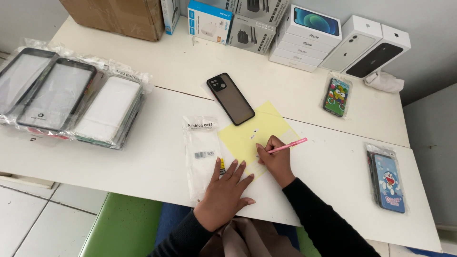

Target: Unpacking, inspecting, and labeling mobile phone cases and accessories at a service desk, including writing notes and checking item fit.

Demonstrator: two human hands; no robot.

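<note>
My right hand (275, 159) grips a pink pen (287, 145) with its tip on a yellow sheet of paper (254, 131) lying on the white table (143, 157). My left hand (223, 192) rests flat, fingers spread, on the near corner of the yellow sheet and the lower part of a clear plastic case sleeve (202, 152). A black phone case (230, 98) lies face down at the sheet's far corner.
Stacks of wrapped phone cases (71, 95) lie at the left. Two cartoon-printed cases in plastic lie at the right (388, 177) and at the far right (336, 96). Phone boxes (309, 38), charger boxes (209, 21) and a cardboard box (119, 16) line the back wall.
</note>
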